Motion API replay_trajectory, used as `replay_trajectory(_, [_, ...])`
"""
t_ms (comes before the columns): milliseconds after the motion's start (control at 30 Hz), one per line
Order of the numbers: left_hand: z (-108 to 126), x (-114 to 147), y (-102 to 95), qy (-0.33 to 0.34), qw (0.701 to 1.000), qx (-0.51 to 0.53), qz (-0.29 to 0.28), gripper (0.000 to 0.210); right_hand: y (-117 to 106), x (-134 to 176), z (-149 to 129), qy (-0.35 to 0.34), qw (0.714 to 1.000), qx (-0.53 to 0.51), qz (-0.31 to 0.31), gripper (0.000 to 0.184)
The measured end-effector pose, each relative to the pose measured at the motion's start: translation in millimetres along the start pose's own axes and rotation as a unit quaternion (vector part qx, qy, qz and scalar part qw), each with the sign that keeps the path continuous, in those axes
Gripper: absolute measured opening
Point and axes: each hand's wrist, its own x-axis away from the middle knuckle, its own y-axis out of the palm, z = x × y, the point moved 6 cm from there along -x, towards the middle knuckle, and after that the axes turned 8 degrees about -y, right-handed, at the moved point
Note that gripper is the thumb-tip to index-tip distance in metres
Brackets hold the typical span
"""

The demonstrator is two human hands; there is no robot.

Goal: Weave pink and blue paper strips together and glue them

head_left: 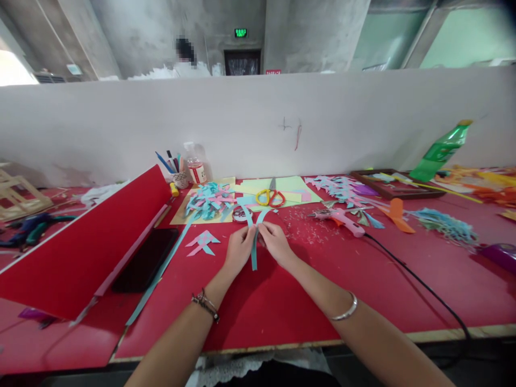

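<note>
Over the red tabletop, both hands meet at the middle, pinching light blue paper strips. My left hand has its fingers closed on one strip, which rises above the thumb and hangs below it. Close beside it, my right hand is closed on a strip that curves up and over. Whether these are two strips or one folded strip cannot be told. To the left lies a woven pink and blue paper fish. A pile of curled blue and pink strips sits behind it.
Scissors with yellow and red handles rest on pale paper at the back. A pink glue gun lies right, its black cord trailing forward. A phone is beside a propped red board. A green bottle leans at far right.
</note>
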Motion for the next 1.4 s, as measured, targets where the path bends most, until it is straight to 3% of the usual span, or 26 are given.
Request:
replay_trajectory(233, [-5.1, 0.0, -1.4, -0.010, 0.999, -0.051, 0.018, 0.042, 6.4, 2.1, -4.0, -0.004, 0.999, -0.001, -0.045, 0.029])
replay_trajectory(533, [-2.2, 1.3, -6.0, -0.020, 0.999, 0.005, 0.047, 0.041, 3.9, 2.1, -0.4, 0.007, 0.999, 0.012, -0.029, 0.028])
replay_trajectory(767, [-3.1, -1.0, 1.5, -0.006, 1.000, -0.015, -0.013, 0.038, -1.4, -0.2, -0.2, 0.008, 1.000, -0.015, 0.006, 0.029])
replay_trajectory(933, [-6.0, -1.0, -1.6, -0.005, 0.999, -0.034, 0.013, 0.039, 4.1, 1.6, -1.4, -0.003, 0.999, 0.024, -0.046, 0.028])
replay_trajectory(1100, [-5.8, -1.2, -7.4, -0.018, 0.998, -0.010, 0.053, 0.041, 0.6, 1.6, 0.0, 0.007, 0.999, 0.040, -0.030, 0.029])
replay_trajectory(1267, [-1.6, -0.7, 0.4, 0.001, 1.000, -0.011, -0.008, 0.039, -3.2, -0.7, -2.9, 0.002, 1.000, 0.010, 0.003, 0.028])
replay_trajectory(1400, [-4.7, 0.8, -0.7, -0.008, 0.999, -0.037, 0.008, 0.042, 2.2, 0.2, -3.4, -0.005, 0.999, 0.016, -0.033, 0.029])
